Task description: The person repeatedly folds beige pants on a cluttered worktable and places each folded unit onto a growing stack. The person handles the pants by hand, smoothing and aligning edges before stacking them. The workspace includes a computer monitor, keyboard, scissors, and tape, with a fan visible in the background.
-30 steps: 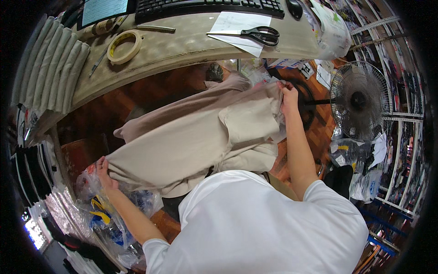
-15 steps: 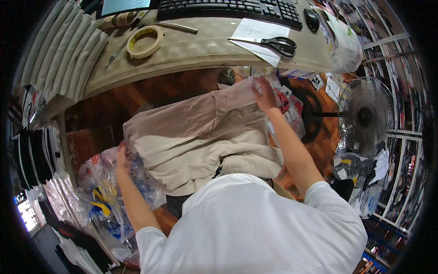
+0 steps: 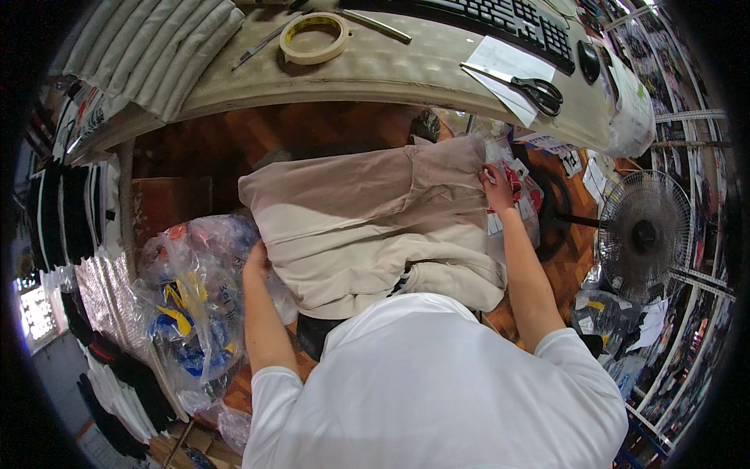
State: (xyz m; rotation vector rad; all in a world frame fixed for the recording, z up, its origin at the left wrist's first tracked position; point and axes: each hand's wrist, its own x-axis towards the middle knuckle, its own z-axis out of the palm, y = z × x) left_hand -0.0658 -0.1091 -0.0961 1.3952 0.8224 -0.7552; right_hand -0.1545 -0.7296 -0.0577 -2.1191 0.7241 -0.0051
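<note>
A beige garment point(image 3: 367, 227), loosely folded with creases along its near side, lies spread across my lap below the desk. My left hand point(image 3: 258, 259) rests against its left edge; the fingers are mostly hidden by the cloth and the wrist. At the upper right corner, my right hand point(image 3: 497, 189) has its fingers closed on the garment's edge. A dark spot shows in a fold near my shirt.
Clear plastic bags point(image 3: 191, 313) bulge by my left arm. A standing fan point(image 3: 644, 234) is at the right. On the desk point(image 3: 422, 86) lie a tape roll point(image 3: 314, 39), scissors point(image 3: 519, 87), a keyboard point(image 3: 508, 27) and folded grey cloth point(image 3: 156, 47). Shelves point(image 3: 707, 195) line the right side.
My right hand has moved down from above the garment's upper right corner to its right edge, and the cloth there lies flatter. The whole view has shifted, with the desk sliding up and right.
</note>
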